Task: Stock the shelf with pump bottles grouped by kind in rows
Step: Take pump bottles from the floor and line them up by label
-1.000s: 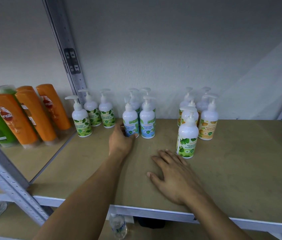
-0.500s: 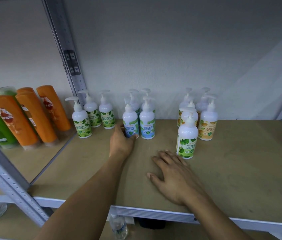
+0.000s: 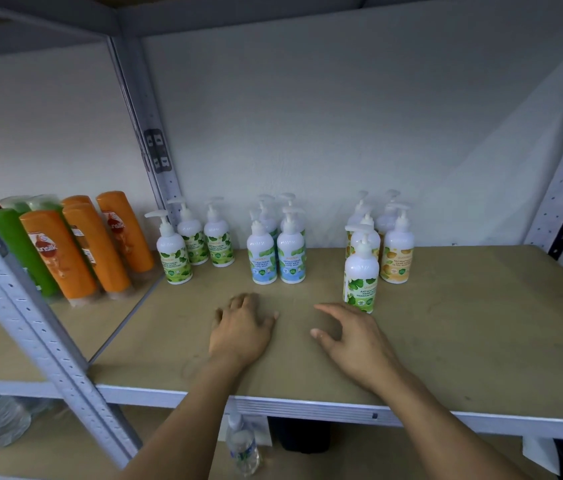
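Seemingly, left hand (image 3: 240, 332) and right hand (image 3: 352, 337) rest on the shelf (image 3: 481, 323).

The shelf board (image 3: 481, 323) is seen in plain tan, edged by a pale grey frame whose upright (image 3: 31, 313) is dotted with rows of small dark holes. The wall (image 3: 342, 116) behind is shown in off-white. All the pump bottles are white-bodied with white pumps. The left group (image 3: 172, 252) is labelled with green leaves. The middle pair (image 3: 262, 252) is banded in light blue with green leaves, and the right group (image 3: 397, 252) is marked in yellow-orange. A lone bottle (image 3: 361, 275) before that group is printed with green leaves. On the neighbouring shelf, orange bottles (image 3: 62, 254) and a green bottle (image 3: 18, 244) are seen.
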`<state>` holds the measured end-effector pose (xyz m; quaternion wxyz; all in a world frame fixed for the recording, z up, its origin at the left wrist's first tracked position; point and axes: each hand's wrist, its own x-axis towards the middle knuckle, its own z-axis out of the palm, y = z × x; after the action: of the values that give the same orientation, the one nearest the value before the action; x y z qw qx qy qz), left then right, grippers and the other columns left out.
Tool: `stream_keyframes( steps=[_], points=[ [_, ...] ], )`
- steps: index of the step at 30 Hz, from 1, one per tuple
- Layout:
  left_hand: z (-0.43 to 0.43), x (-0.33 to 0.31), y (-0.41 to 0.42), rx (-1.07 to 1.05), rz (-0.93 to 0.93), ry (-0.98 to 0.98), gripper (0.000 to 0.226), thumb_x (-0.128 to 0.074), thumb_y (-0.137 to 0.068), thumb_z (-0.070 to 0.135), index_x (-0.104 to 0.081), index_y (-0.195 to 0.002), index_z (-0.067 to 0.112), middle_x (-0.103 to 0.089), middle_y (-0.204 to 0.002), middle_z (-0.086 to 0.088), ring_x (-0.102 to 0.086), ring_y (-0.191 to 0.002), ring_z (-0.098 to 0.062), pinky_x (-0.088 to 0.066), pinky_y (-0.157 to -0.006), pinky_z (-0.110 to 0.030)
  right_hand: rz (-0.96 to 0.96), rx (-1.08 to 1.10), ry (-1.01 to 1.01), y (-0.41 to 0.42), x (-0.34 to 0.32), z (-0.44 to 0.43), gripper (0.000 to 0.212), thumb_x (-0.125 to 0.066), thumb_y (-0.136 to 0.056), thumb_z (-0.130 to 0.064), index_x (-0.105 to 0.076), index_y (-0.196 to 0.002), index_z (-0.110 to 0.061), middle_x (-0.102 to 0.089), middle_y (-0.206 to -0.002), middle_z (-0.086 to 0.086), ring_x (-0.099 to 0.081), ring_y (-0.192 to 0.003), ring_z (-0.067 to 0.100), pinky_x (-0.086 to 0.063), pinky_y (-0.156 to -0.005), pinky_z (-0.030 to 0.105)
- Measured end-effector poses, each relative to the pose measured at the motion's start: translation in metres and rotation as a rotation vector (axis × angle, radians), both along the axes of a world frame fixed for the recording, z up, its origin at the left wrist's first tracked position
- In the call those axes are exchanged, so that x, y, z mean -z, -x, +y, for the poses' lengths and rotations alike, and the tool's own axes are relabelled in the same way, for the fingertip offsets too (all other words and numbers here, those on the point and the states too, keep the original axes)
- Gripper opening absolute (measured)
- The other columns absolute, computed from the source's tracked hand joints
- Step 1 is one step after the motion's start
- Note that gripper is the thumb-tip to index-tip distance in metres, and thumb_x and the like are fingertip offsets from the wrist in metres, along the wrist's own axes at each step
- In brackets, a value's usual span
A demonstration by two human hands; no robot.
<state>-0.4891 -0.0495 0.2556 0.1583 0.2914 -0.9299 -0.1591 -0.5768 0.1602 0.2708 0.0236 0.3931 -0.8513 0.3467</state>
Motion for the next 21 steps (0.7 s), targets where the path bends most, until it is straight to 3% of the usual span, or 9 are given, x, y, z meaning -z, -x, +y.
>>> stream_keyframes(
  steps=[7, 13, 21],
  points=[
    [0.022, -0.005, -0.056, 0.118, -0.133, -0.005, 0.058, -0.034, -0.098, 0.064, -0.038, -0.149, 0.036, -0.025, -0.163, 0.009, -0.014, -0.152, -0.014, -0.009, -0.122, -0.045, -0.147, 0.379, 0.295, 0.011, -0.006, 0.027, 0.023, -0.078, -0.08, -0.02, -0.069, -0.101, -0.017, -0.071, -0.094, 0.001, -0.067, -0.088, 0.019, -0.053, -0.081, 0.033],
    [0.03, -0.004, -0.076, 0.147, -0.117, -0.012, 0.055, -0.034, -0.099, 0.062, -0.038, -0.15, 0.039, -0.023, -0.163, 0.014, -0.01, -0.153, -0.009, -0.005, -0.124, -0.04, -0.263, 0.382, 0.272, 0.03, -0.007, 0.022, 0.063, -0.085, -0.073, -0.026, -0.055, -0.128, -0.016, -0.061, -0.122, 0.005, -0.06, -0.111, 0.023, -0.051, -0.092, 0.037],
    [0.026, -0.005, -0.078, 0.166, -0.057, -0.058, 0.051, -0.047, -0.097, 0.059, -0.048, -0.143, 0.038, -0.035, -0.158, 0.014, -0.023, -0.149, -0.009, -0.012, -0.123, -0.039, -0.33, 0.348, 0.335, 0.042, -0.008, 0.007, 0.065, -0.082, -0.079, -0.017, -0.05, -0.136, -0.015, -0.067, -0.124, 0.004, -0.062, -0.112, 0.028, -0.04, -0.081, 0.027]
  ],
)
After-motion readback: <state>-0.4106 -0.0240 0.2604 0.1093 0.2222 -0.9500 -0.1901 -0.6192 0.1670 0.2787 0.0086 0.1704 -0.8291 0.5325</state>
